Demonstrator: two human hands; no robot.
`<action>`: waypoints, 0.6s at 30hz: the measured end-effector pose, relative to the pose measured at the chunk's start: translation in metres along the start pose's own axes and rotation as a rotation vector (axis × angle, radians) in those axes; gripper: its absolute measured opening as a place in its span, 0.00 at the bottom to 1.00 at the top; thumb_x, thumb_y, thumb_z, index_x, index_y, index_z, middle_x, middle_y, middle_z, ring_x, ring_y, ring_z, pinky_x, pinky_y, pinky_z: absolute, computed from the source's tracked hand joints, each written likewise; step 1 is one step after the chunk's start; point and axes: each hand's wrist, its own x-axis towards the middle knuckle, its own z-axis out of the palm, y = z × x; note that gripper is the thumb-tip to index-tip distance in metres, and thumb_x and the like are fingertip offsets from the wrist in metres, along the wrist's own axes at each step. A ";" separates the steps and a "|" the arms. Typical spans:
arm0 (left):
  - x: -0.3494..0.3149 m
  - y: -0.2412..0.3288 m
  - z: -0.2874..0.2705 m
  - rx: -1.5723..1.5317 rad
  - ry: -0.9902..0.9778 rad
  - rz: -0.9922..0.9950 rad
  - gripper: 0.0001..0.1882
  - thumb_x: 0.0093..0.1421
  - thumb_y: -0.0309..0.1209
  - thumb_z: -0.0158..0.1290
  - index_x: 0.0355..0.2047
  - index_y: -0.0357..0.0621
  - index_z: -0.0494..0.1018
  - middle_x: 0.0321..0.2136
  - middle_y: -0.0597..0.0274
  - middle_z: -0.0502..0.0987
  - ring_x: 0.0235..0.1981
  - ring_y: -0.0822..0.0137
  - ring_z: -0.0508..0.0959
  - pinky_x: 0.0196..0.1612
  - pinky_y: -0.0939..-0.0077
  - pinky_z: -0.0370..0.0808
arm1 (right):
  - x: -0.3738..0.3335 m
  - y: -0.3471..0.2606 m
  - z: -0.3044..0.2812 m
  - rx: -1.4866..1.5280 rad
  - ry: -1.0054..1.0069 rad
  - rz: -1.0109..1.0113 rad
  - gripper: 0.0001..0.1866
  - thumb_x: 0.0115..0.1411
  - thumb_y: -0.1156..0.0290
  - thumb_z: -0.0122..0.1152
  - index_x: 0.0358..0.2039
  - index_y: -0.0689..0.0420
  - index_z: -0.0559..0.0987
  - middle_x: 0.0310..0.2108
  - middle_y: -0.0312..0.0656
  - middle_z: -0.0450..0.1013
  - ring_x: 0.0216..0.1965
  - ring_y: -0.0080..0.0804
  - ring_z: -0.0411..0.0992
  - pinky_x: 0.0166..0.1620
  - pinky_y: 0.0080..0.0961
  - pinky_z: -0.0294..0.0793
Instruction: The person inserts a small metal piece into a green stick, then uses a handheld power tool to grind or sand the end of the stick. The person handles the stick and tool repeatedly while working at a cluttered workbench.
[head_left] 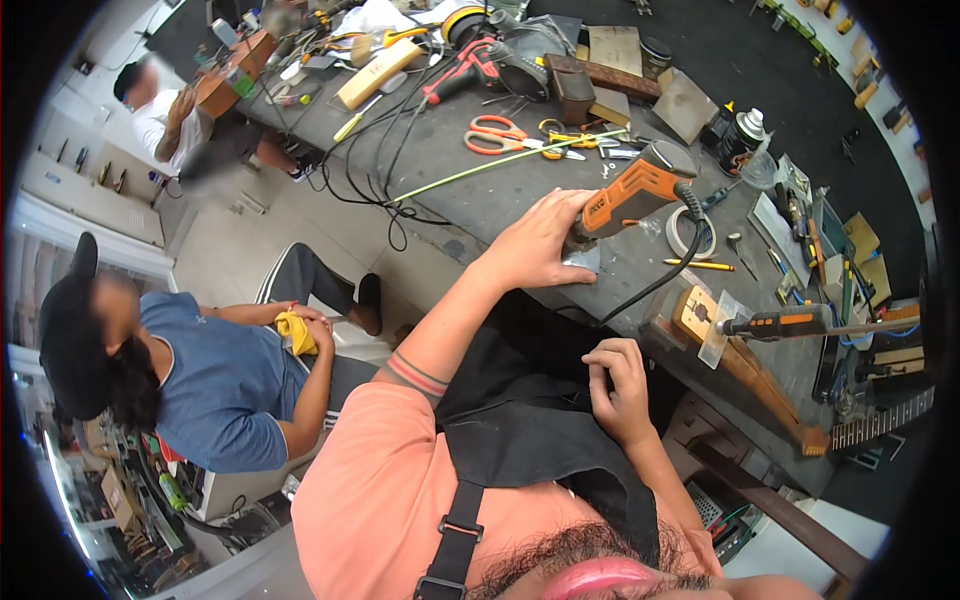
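Orange and dark grey, a power tool (630, 198) right of upper centre is clasped round its lower end by the left hand (530, 240), forearm (445, 318) slanted up-right; below, the right hand (620, 385) is held half-open, loosely curled.

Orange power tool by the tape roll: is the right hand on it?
No, the left hand holds the orange power tool, and the right hand is apart from it.

Table (446, 142): orange-handled scissors (487, 136), near thin green rod (470, 177) | red-and-black power tool (466, 72), beyond scissors | pale wooden block (378, 76), beside power tool | white tape roll (673, 234), just beside yellow pencil (700, 265) | white-capped black aerosol can (740, 145), upright | Left: seated blue-shirted person (225, 385), holding yellow cloth (292, 331)
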 end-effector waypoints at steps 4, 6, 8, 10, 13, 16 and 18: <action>0.002 0.003 0.002 0.078 0.001 0.013 0.58 0.45 0.43 0.75 0.71 0.44 0.55 0.67 0.47 0.63 0.69 0.44 0.63 0.74 0.53 0.57 | 0.004 0.008 -0.002 -0.052 0.015 -0.007 0.13 0.53 0.87 0.63 0.38 0.59 0.78 0.36 0.46 0.74 0.37 0.47 0.74 0.42 0.38 0.75; 0.003 -0.001 0.003 0.064 -0.021 0.019 0.58 0.45 0.44 0.74 0.72 0.43 0.54 0.68 0.46 0.62 0.70 0.45 0.61 0.76 0.51 0.54 | 0.008 0.012 0.000 -0.087 0.001 -0.006 0.13 0.53 0.86 0.64 0.38 0.58 0.78 0.36 0.46 0.74 0.36 0.47 0.75 0.40 0.38 0.75; 0.004 0.001 0.002 0.078 -0.019 -0.005 0.57 0.46 0.45 0.73 0.71 0.43 0.54 0.68 0.49 0.63 0.70 0.47 0.62 0.76 0.49 0.54 | 0.013 0.015 0.000 -0.136 -0.019 -0.022 0.12 0.53 0.84 0.64 0.38 0.58 0.78 0.35 0.44 0.76 0.33 0.46 0.77 0.37 0.38 0.76; 0.005 0.001 0.001 0.085 -0.030 -0.017 0.57 0.46 0.46 0.73 0.71 0.42 0.54 0.67 0.50 0.64 0.70 0.49 0.62 0.76 0.48 0.53 | 0.015 0.016 0.000 -0.154 -0.044 0.001 0.12 0.53 0.83 0.64 0.38 0.58 0.78 0.35 0.44 0.76 0.33 0.45 0.77 0.37 0.38 0.77; 0.005 -0.002 0.003 0.067 -0.023 -0.016 0.57 0.46 0.46 0.73 0.71 0.42 0.54 0.67 0.50 0.65 0.70 0.49 0.63 0.76 0.48 0.53 | 0.019 0.020 -0.001 -0.166 -0.049 0.007 0.10 0.54 0.83 0.64 0.37 0.58 0.78 0.31 0.43 0.76 0.30 0.43 0.77 0.34 0.37 0.76; 0.009 0.000 0.002 0.071 -0.042 0.002 0.57 0.47 0.46 0.73 0.72 0.42 0.54 0.66 0.49 0.66 0.69 0.48 0.64 0.76 0.48 0.53 | 0.024 0.023 -0.004 -0.163 -0.056 0.023 0.10 0.54 0.83 0.63 0.37 0.58 0.78 0.29 0.43 0.76 0.27 0.42 0.77 0.31 0.35 0.76; 0.008 -0.001 0.001 0.061 -0.048 -0.015 0.56 0.47 0.45 0.73 0.71 0.42 0.55 0.66 0.48 0.66 0.69 0.46 0.63 0.76 0.47 0.52 | 0.028 0.024 -0.005 -0.166 -0.063 0.033 0.10 0.55 0.83 0.63 0.37 0.58 0.78 0.28 0.43 0.76 0.26 0.42 0.77 0.30 0.35 0.76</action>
